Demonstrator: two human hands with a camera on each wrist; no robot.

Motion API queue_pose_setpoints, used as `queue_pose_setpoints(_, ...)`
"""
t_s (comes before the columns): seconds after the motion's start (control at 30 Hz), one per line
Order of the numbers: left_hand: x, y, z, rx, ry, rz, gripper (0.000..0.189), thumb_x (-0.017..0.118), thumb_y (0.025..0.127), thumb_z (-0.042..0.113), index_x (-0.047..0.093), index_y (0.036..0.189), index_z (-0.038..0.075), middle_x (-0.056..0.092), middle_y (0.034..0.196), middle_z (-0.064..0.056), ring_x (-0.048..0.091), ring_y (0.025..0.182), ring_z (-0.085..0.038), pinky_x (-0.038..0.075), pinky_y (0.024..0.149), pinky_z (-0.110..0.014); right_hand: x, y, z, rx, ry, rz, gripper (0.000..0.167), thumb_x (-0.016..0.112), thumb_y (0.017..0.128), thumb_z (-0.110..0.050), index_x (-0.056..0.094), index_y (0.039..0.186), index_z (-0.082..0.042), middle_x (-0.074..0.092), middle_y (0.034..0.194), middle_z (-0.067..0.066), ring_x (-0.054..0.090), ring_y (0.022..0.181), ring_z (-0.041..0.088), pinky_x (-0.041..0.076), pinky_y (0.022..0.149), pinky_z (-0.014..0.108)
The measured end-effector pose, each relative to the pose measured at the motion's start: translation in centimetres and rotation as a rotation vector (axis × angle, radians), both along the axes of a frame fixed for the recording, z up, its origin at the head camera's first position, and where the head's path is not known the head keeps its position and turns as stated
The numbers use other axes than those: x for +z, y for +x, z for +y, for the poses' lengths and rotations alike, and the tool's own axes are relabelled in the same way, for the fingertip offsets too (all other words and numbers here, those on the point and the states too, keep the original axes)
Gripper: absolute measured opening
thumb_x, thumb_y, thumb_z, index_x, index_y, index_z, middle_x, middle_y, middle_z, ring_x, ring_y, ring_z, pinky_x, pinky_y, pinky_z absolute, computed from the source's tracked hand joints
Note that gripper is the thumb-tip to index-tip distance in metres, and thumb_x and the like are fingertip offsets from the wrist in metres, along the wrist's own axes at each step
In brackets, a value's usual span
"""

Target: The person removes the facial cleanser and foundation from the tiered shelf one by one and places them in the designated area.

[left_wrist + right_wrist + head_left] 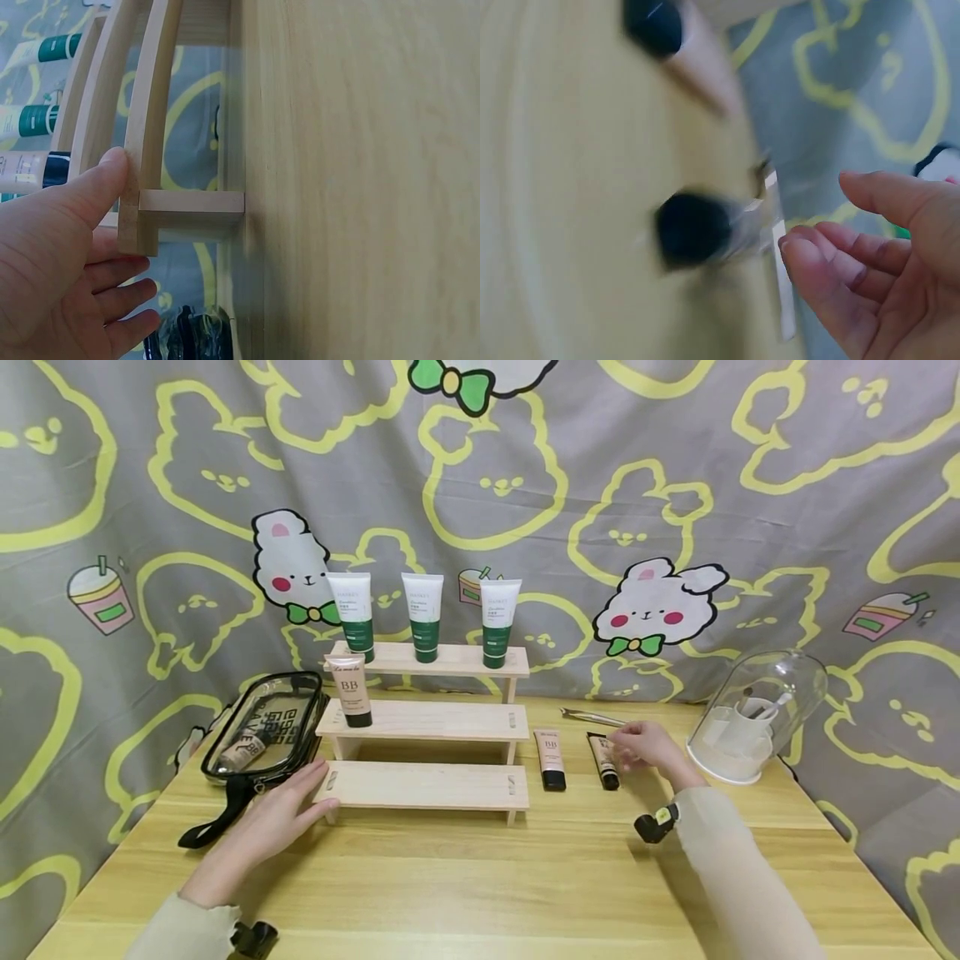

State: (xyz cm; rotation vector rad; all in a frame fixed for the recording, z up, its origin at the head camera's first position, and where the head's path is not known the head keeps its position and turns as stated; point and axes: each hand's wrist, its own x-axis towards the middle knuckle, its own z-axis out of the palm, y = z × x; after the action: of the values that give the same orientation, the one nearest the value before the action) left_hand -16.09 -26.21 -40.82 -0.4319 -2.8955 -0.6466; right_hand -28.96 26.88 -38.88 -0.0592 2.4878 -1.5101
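My left hand [273,810] rests against the left end of the three-step wooden shelf [427,785], thumb by the lowest board and fingers loosely extended. To the right, my right hand [648,747] is beside a tube with a black cap [604,762] on the table; in the right wrist view its thumb and fingers are apart, near the blurred tube. A beige BB cream tube [551,760] lies between that tube and the shelf. Another BB cream tube [350,692] stands on the middle step. Three white-and-green tubes [425,617] stand on the top step.
A clear zip pouch [262,727] with black trim and a small tube inside lies left of the shelf. Silver tweezers [592,717] lie behind the right hand. A clear dome [780,693] covers white holders with brushes at the right. A patterned curtain [570,443] hangs behind.
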Motion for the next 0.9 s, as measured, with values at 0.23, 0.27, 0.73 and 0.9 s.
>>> queue_pose_setpoints(0.23, 0.1, 0.1, -0.1, 0.003, 0.003, 0.008, 0.066, 0.053, 0.092, 0.040, 0.038, 0.136, -0.007, 0.032, 0.140, -0.026, 0.032, 0.124, -0.045, 0.027, 0.099, -0.057, 5.3, 0.5, -3.5, 0.090, 0.006, 0.180, 0.042, 0.057, 0.092, -0.022, 0.052, 0.117, 0.012, 0.061, 0.098, 0.020, 0.062, 0.078, 0.029, 0.054, 0.072, 0.046)
queue_pose_setpoints(0.27, 0.1, 0.1, -0.1, 0.003, 0.003, 0.009, 0.066, 0.053, 0.092, 0.040, 0.038, 0.136, -0.007, 0.032, 0.140, -0.026, 0.032, 0.124, -0.045, 0.027, 0.099, -0.057, 6.1, 0.6, -4.3, 0.101, 0.001, 0.199, 0.041, 0.058, 0.092, -0.023, 0.052, 0.116, 0.011, 0.061, 0.098, 0.020, 0.062, 0.077, 0.028, 0.054, 0.071, 0.046)
queue_pose_setpoints(0.73, 0.1, 0.1, 0.1, 0.005, 0.004, -0.011, 0.066, 0.053, 0.093, 0.040, 0.037, 0.136, -0.007, 0.031, 0.141, -0.026, 0.031, 0.125, -0.045, 0.027, 0.100, -0.057, 10.0, 1.2, -17.0, 0.322, 0.006, 0.345, 0.023, 0.063, 0.089, -0.017, 0.063, 0.104, 0.000, 0.063, 0.087, 0.011, 0.061, 0.075, 0.025, 0.055, 0.058, 0.034)
queue_pose_setpoints(0.9, 0.1, 0.2, 0.1, 0.013, 0.006, -0.010, 0.066, 0.053, 0.093, 0.040, 0.037, 0.136, -0.007, 0.031, 0.141, -0.026, 0.031, 0.125, -0.045, 0.027, 0.100, -0.057, 9.2, 1.0, -21.0, 0.399, -0.008, 0.367, 0.020, 0.064, 0.088, -0.018, 0.064, 0.101, -0.002, 0.064, 0.088, 0.009, 0.060, 0.073, 0.021, 0.055, 0.057, 0.032)
